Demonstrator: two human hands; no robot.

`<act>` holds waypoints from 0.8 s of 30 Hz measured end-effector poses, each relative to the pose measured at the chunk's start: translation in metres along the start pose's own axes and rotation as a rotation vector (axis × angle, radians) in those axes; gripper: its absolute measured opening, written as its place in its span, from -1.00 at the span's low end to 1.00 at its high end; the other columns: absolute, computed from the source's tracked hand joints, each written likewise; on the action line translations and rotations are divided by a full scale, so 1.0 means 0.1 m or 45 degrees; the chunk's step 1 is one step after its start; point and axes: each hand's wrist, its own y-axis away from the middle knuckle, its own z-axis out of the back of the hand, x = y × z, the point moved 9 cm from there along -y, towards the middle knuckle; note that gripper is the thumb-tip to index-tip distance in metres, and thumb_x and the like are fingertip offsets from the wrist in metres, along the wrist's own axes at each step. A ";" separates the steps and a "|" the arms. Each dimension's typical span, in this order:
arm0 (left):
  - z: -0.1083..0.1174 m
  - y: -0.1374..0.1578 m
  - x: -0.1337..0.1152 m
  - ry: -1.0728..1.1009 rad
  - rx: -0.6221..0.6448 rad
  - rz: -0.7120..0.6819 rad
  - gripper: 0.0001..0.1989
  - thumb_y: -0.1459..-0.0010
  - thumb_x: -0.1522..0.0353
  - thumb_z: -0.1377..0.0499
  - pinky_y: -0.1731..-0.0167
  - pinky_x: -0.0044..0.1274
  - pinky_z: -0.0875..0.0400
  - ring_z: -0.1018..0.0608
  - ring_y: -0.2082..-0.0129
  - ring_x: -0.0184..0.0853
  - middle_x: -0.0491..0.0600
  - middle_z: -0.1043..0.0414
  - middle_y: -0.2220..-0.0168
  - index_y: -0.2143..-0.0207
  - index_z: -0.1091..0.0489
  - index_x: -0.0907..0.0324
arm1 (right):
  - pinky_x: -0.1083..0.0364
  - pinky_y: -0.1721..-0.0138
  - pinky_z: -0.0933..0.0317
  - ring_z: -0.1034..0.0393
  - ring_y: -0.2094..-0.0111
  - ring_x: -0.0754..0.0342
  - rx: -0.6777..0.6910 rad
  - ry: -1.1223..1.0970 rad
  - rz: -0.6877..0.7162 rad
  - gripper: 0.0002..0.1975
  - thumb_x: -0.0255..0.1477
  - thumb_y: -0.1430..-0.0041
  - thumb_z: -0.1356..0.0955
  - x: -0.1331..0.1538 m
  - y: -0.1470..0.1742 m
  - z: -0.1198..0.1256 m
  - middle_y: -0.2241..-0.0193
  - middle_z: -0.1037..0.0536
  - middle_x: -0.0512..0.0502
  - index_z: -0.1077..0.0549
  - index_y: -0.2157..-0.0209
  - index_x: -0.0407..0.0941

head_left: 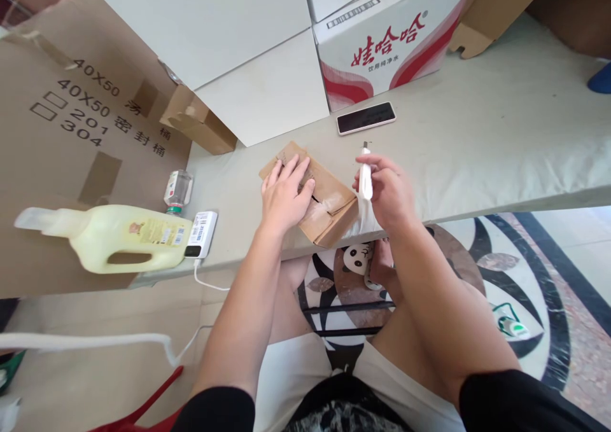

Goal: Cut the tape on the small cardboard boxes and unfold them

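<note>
"Head view, largest first. Which step is in hand?"

"Item 1: table point(496, 133), pale cloth cover. Item 2: small carton point(331, 189), brown, taped, on the table near its front edge. Item 3: left hand point(286, 193), fingers spread, palm down on the carton's top. Item 4: right hand point(391, 187), thumb and fingers pinching item 5, white tool point(366, 181), dark tip towards the phone point(366, 118). Tool sits just beside the carton's right end; whether they touch, I can't tell. Step, in my judgement: steadying the carton, tool held alongside."

"And the next move calls for what?"

"Any use of that tool would call for a firm left palm, its 5 digits well clear of the tip."

"Containers, then?"

"5 listed. Large carton point(52, 165), brown, at the left, printed 40X50: contents hidden. Red-and-white carton point(382, 56), at the back: contents hidden. Yellow jug point(114, 225), 1 handle, at the table's left end: tint may be plastic or liquid, can't tell. Small carton again: dark gap in the top near the left thumb, nothing inside made out. Clear bottle point(179, 190), green cap, beside the jug: fill too small to judge."
</note>
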 end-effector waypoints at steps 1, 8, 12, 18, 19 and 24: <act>0.00 0.00 0.00 -0.007 -0.003 0.002 -0.46 -0.32 0.22 -0.02 -0.39 0.00 0.07 -0.05 -0.47 0.04 -0.12 -0.10 -0.43 -0.34 -0.27 -0.04 | 0.04 0.26 -0.36 -0.40 0.39 0.08 0.001 -0.088 0.070 -0.65 -0.43 -0.01 -0.20 0.09 0.02 -0.01 0.44 -0.43 0.00 -0.43 0.15 -0.02; 0.02 0.02 -0.01 -0.029 -0.018 -0.001 -0.42 -0.26 0.32 -0.03 -0.39 -0.01 0.03 -0.10 -0.46 0.03 -0.14 -0.12 -0.43 -0.33 -0.28 -0.06 | 0.09 0.48 -0.19 -0.27 0.57 0.15 -0.039 0.070 0.302 -0.71 -0.07 -0.21 -0.30 0.49 0.26 0.07 0.54 -0.34 0.07 -0.31 0.22 0.01; 0.01 0.00 0.02 0.042 -0.001 -0.008 -0.42 -0.21 0.32 -0.11 -0.38 0.03 0.04 -0.07 -0.46 0.04 -0.10 -0.14 -0.42 -0.30 -0.32 -0.05 | 0.10 0.57 0.01 -0.04 0.65 0.17 -0.035 0.039 0.333 -0.52 0.09 -0.27 -0.17 0.51 0.33 0.11 0.64 -0.17 0.10 -0.44 0.25 0.00; 0.00 0.00 0.03 0.044 0.008 -0.013 -0.44 -0.22 0.32 -0.13 -0.38 0.01 0.03 -0.10 -0.45 0.02 -0.11 -0.13 -0.43 -0.29 -0.33 -0.05 | 0.10 0.57 0.08 0.02 0.66 0.18 0.062 0.031 0.295 -0.45 0.12 -0.25 -0.23 0.42 0.33 -0.04 0.71 -0.12 0.10 -0.53 0.37 -0.06; 0.00 0.01 0.03 0.025 0.014 -0.008 -0.43 -0.23 0.32 -0.12 -0.39 0.00 0.03 -0.10 -0.45 0.01 -0.11 -0.12 -0.43 -0.30 -0.32 -0.04 | 0.11 0.57 0.06 0.01 0.66 0.19 0.105 0.040 0.284 -0.44 0.12 -0.24 -0.24 0.41 0.33 -0.08 0.71 -0.14 0.10 -0.53 0.38 -0.07; 0.01 0.02 0.00 -0.033 0.016 -0.019 -0.43 -0.23 0.32 -0.12 -0.38 -0.02 -0.02 -0.15 -0.42 0.01 -0.10 -0.12 -0.43 -0.30 -0.31 -0.04 | 0.13 0.54 -0.07 -0.12 0.65 0.20 0.296 0.133 0.227 -0.42 0.14 -0.23 -0.27 0.35 0.38 -0.24 0.70 -0.27 0.09 -0.57 0.35 -0.10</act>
